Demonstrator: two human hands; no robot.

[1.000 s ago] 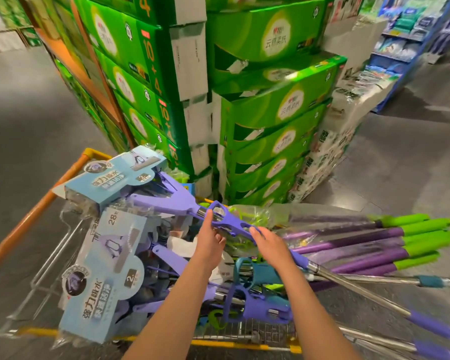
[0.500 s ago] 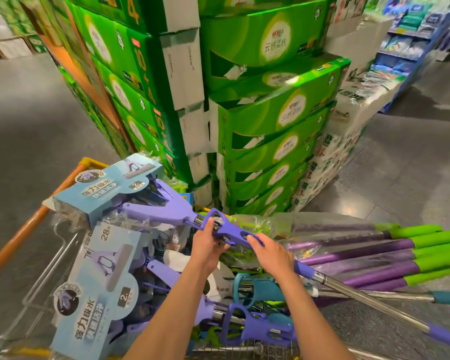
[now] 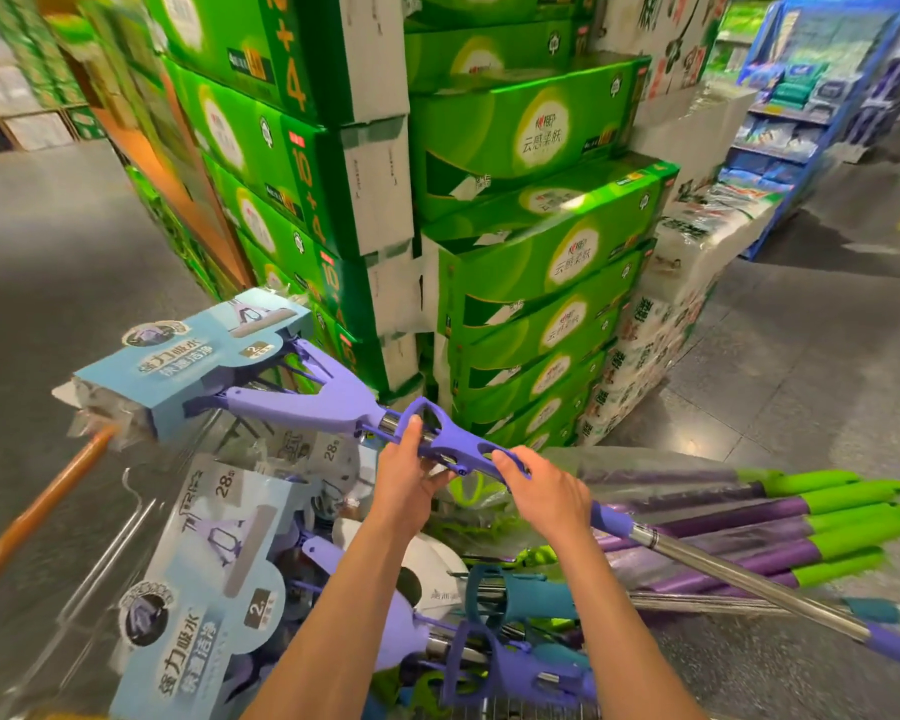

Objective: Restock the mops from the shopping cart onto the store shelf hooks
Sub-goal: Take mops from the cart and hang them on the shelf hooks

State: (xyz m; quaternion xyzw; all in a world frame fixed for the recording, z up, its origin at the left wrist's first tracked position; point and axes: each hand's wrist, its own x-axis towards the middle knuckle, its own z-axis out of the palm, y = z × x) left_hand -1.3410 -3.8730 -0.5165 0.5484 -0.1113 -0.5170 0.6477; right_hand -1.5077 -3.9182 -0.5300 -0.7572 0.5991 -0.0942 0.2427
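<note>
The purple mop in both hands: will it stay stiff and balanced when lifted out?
Probably stiff: the mop has a metal pole. Likely head-heavy, since its boxed head juts past the left hand. The right hand grips plastic, so slipping seems unlikely.

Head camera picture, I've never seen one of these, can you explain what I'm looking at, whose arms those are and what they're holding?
There is no machine here. The one picture comes from a wide-angle camera worn on a person's head, looking forward and down, so the two bare arms coming in from the bottom are the wearer's own. Both hands grip one purple mop by its plastic lever: the left hand nearer the mop head, the right hand nearer the metal pole, which runs off to the lower right. The mop's head is wrapped in a light blue card sleeve and sits raised above the cart, the wire basket with the orange rail. More packaged mops lie in the cart, and green-handled ones stick out to the right. Behind stand stacked green boxes. No shelf hooks are in view.
</note>
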